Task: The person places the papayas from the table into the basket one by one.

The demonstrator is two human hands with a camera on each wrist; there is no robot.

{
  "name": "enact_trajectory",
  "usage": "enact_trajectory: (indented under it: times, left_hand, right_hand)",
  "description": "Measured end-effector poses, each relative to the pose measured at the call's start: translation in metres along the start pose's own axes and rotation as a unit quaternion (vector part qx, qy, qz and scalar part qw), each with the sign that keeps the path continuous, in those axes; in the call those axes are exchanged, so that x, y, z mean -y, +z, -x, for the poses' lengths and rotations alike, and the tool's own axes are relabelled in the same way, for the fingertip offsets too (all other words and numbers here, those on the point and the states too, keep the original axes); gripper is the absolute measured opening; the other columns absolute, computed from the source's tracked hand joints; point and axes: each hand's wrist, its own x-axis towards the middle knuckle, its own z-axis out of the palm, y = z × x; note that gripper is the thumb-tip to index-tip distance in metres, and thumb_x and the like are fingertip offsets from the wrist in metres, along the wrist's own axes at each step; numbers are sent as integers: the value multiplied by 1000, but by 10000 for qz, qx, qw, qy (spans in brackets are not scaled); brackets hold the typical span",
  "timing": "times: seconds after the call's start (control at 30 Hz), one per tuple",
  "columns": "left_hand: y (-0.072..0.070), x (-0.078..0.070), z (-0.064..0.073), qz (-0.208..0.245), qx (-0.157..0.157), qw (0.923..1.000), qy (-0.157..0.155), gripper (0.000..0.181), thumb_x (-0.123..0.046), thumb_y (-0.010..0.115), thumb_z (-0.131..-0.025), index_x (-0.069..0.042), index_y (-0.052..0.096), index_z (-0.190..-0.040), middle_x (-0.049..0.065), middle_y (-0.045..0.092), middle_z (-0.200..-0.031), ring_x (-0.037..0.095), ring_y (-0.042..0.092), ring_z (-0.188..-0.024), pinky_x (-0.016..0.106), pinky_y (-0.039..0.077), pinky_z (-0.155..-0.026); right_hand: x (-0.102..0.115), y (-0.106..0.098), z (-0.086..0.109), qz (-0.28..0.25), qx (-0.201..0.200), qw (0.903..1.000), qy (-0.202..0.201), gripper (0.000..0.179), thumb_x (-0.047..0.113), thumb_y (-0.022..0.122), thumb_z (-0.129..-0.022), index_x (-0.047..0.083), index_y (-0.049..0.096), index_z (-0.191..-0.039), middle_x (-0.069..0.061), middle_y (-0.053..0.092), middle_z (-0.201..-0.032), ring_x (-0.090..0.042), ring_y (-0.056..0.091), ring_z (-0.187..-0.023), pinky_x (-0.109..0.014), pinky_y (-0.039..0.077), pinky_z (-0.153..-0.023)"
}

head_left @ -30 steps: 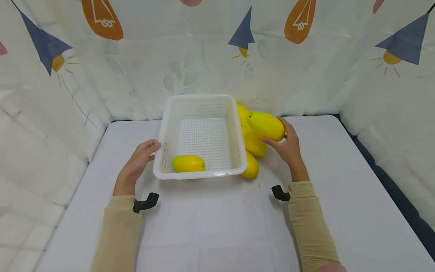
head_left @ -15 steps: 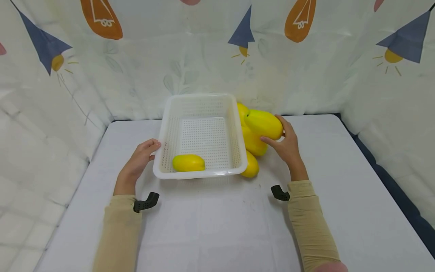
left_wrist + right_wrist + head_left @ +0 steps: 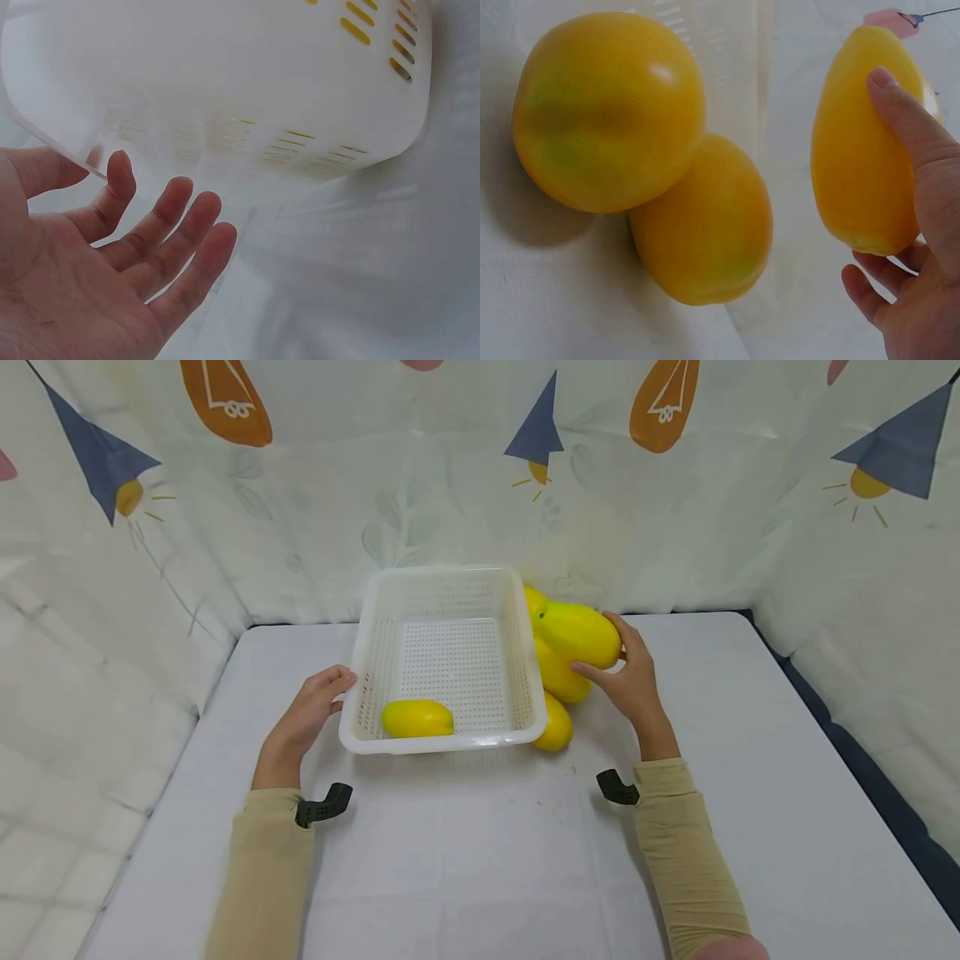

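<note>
A white perforated plastic basket (image 3: 442,742) stands at the back of the table, one yellow mango (image 3: 417,718) lying inside near its front wall. My left hand (image 3: 306,717) pinches the basket's left rim between thumb and index finger; in the left wrist view the other fingers (image 3: 177,283) hang loose below the basket wall. To the right of the basket, my right hand (image 3: 636,692) grips a large yellow mango (image 3: 579,635), thumb on its near side. It is raised over several more mangoes (image 3: 553,727). The right wrist view shows this held mango (image 3: 862,150) apart from the two beneath.
A white cloth covers the table (image 3: 480,860). Behind it hangs a pale printed curtain (image 3: 315,510), close to the basket's far rim. Black wrist mounts (image 3: 324,805) stick out inward from both sleeves.
My right hand has shifted slightly left with its mango, closer to the basket. The left hand and basket stay practically where they were.
</note>
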Motion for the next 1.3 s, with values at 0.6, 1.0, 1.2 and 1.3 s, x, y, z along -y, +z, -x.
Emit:
enact_trajectory:
  times: [0.6, 1.0, 1.2, 1.3]
  left_hand:
    - [-1, 0, -1, 77, 17, 10000, -27, 42, -44, 43, -101, -3, 50, -107, -5, 50, -112, 12, 42, -115, 34, 37, -98]
    - [0, -2, 1, 48, 22, 10000, -65, 43, -43, 42, -101, -2, 49, -110, -4, 50, -116, 13, 42, -117, 36, 36, -101]
    - [0, -3, 1, 39, 20, 10000, -79, 42, -44, 42, -101, -3, 49, -108, -4, 49, -116, 13, 42, -116, 36, 37, -100]
    - [0, -3, 1, 21, 18, 10000, -88, 43, -44, 42, -101, -2, 49, -109, -3, 49, -117, 13, 42, -116, 36, 36, -101]
  right_hand:
    - [14, 5, 2, 23, 166, 9999, -5, 86, 37, 82, -75, 23, 37, -147, -3, 41, -149, -24, 43, -128, -46, 38, -101]
    - [22, 10, 4, 21, 254, 9995, -184, 88, 40, 84, -73, 24, 39, -146, -3, 43, -146, -22, 44, -125, -43, 39, -98]
    - [26, 13, 5, 32, 312, 9992, -266, 88, 41, 84, -71, 27, 39, -146, -2, 45, -144, -21, 46, -122, -42, 39, -96]
    - [27, 14, 6, 65, 342, 9989, -298, 89, 42, 84, -71, 28, 39, -146, -2, 45, -143, -20, 46, -120, -41, 40, -96]
